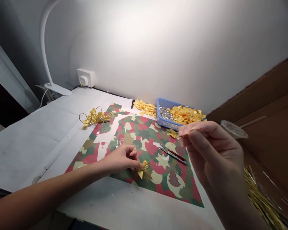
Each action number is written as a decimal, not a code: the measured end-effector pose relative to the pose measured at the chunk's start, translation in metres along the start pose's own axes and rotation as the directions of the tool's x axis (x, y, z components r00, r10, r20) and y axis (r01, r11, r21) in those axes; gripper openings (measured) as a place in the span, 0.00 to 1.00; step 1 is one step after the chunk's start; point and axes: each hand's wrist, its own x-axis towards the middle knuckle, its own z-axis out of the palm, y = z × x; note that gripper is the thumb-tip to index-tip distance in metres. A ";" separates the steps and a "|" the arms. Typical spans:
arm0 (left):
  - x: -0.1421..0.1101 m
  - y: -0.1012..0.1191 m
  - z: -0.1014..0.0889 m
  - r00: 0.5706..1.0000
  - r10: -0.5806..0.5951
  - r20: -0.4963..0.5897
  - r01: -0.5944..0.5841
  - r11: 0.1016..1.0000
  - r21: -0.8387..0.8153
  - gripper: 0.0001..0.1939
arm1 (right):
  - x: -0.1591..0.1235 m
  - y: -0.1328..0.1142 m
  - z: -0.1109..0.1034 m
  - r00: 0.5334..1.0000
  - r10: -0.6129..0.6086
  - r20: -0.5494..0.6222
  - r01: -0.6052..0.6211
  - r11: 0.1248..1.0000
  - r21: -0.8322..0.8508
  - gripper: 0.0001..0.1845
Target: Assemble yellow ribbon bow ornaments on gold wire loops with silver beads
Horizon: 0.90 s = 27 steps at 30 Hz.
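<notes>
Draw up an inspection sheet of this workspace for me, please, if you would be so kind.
Surface: white tabletop, partly under a red-green-cream patterned sheet.
Job's things: small golden ribbon-like bow; thin thread-like strand; blue plastic basket holding round silver beads and yellow ribbon-like pieces.
Clutter: red-and-silver snips on the sheet; golden bow cluster with thin loops.
Grips: left-hand grip pinches the bow; right-hand grip, raised, pinches the strand.
Cables: white cable near the curved white lamp.
Surroundings: pale wall; brown cardboard at right.

Basket [163,122] far right, lamp [43,48] far left
Snips [179,157] lie on the sheet [134,135], right of 1 lone bow [144,166].
</notes>
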 end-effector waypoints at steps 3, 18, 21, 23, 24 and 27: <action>0.000 0.000 -0.001 1.000 -0.004 0.020 0.004 1.000 -0.025 0.20 | 0.003 -0.005 0.003 0.999 -0.002 -0.048 0.001 1.000 -0.012 0.05; 0.004 -0.002 -0.004 0.997 -0.001 0.071 0.003 1.000 -0.021 0.20 | 0.016 -0.014 0.008 0.982 -0.110 -0.152 0.127 0.987 0.103 0.08; 0.003 0.000 -0.004 0.997 -0.005 0.073 0.007 1.000 -0.022 0.20 | 0.018 -0.015 0.008 0.979 -0.113 -0.169 0.133 0.985 0.108 0.07; 0.003 0.000 -0.004 0.997 -0.006 0.073 0.008 1.000 -0.022 0.20 | 0.019 -0.015 0.009 0.976 -0.112 -0.189 0.134 0.985 0.109 0.06; 0.002 0.001 -0.003 0.997 -0.007 0.073 0.009 1.000 -0.020 0.20 | 0.020 -0.016 0.009 0.973 -0.110 -0.202 0.134 0.985 0.110 0.06; 0.002 0.000 -0.004 0.997 -0.007 0.071 0.008 1.000 -0.015 0.20 | 0.020 -0.017 0.008 0.965 -0.100 -0.242 0.130 0.985 0.110 0.06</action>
